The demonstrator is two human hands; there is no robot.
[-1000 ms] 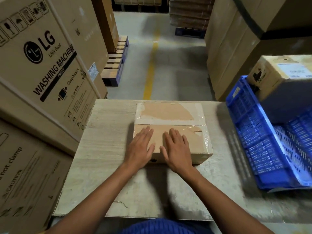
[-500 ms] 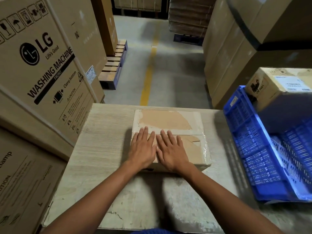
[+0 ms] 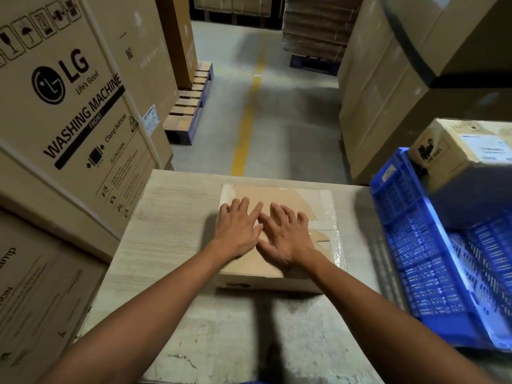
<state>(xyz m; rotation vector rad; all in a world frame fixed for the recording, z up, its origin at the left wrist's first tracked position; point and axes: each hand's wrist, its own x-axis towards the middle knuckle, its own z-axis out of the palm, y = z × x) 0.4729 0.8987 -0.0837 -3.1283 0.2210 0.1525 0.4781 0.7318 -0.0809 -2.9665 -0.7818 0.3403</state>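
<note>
Atop the box (image 3: 307,196), left hand (image 3: 238,231) and right hand (image 3: 288,239) have slid forward.

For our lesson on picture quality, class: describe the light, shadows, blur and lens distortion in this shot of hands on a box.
Head view: dim light, a dark shadow on the pale wooden table before the flat brown taped cardboard box; its tape glints. Head view: left hand, right hand and blue plastic lattice crate look blurred. Head view: wide lens tilts the tall printed cardboard carton.
</note>
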